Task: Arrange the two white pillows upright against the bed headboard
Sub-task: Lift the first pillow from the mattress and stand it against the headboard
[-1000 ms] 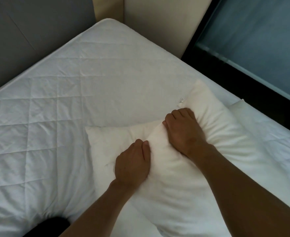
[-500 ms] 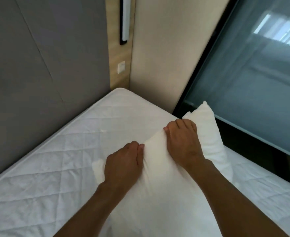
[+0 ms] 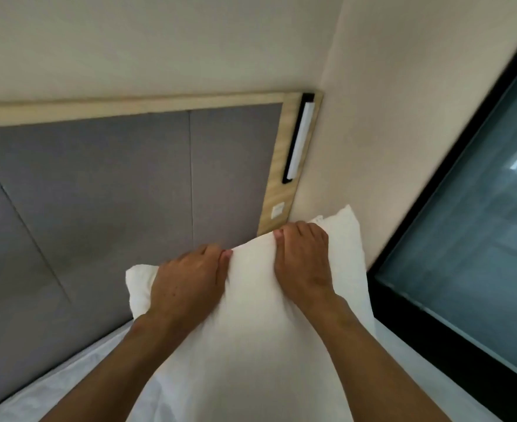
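A white pillow point(image 3: 251, 330) hangs lifted in front of me, its top edge raised before the grey padded headboard point(image 3: 114, 193). My left hand point(image 3: 187, 284) grips the pillow's upper left part and my right hand point(image 3: 303, 263) grips its upper right part, fingers curled over the top edge. The pillow's lower end hides much of the white quilted mattress point(image 3: 68, 382). A second pillow is not in view.
The headboard has a light wooden frame point(image 3: 281, 178) with a black-mounted strip lamp point(image 3: 298, 141) and a white switch point(image 3: 277, 210). A cream wall corner stands to the right, then a dark-framed frosted glass panel point(image 3: 479, 254).
Both hands have lifted the pillow off the mattress and carried it up toward the headboard. My view has tilted upward, so the full headboard and wall now show.
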